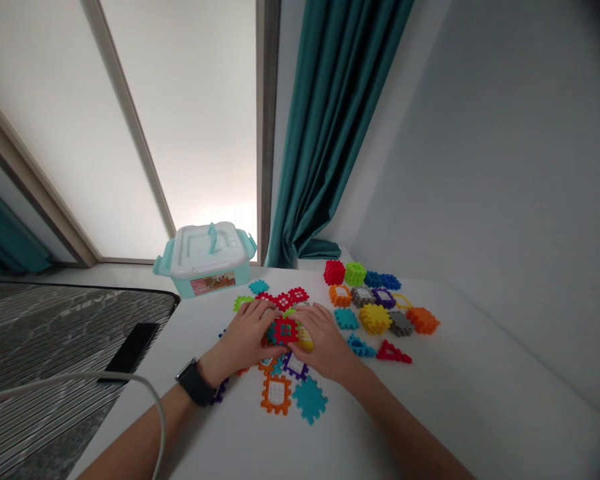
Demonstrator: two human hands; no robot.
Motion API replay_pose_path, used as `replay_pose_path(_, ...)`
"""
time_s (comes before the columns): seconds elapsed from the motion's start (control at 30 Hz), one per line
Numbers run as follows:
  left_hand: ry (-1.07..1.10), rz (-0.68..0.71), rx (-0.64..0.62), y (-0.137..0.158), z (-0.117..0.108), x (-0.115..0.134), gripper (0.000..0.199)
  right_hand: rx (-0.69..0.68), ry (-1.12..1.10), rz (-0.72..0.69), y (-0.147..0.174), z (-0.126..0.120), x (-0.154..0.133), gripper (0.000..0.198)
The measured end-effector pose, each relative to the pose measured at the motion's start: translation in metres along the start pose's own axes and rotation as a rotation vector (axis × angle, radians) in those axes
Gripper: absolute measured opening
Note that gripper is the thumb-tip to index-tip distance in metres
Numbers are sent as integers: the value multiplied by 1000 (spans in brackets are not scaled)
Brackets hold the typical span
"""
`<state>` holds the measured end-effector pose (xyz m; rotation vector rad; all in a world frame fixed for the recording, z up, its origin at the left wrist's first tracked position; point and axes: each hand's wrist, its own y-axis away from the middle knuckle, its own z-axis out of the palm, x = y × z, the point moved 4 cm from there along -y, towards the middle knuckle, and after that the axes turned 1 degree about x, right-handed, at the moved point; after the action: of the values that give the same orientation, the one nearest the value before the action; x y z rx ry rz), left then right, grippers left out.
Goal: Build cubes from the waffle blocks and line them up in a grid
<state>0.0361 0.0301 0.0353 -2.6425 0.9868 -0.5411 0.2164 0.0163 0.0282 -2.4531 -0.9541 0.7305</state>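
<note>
Teal curtain (325, 133) beside pale glowing panels (200, 113); grey wall (520, 167) at right; white table (240, 443); dark striped surface (45, 327) lower left.

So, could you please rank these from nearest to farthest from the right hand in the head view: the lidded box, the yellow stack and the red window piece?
1. Red window piece: just left of the right hand, close by its fingers.
2. Yellow stack: off to its right.
3. Lidded box: at the back left.
</note>
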Motion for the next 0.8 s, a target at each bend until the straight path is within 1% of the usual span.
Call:
replay_pose_path(0.1,-35,25,6,-8,-1,5,48,25,12,-2,3,-4,1,41)
replay_pose_path(0.2,-29,41,29,-11,1,5,47,44,11,4,6,-5,5,42)
replay_pose_path(0.33,-14,56,90,-6,8,-1,48,20,-77,27,10,3,7,43)
replay_pose_path(0.47,10,87,137,2,10,-8,51,0,-177,55,14,11,6,50)
replay_pose_path(0.67,69,118,230,8,9,-7,52,13,-227,55,15,9,2,52)
replay_pose_path(0.8,84,113,243,8,8,-5,53,59,-266,67,15,6,0,51)
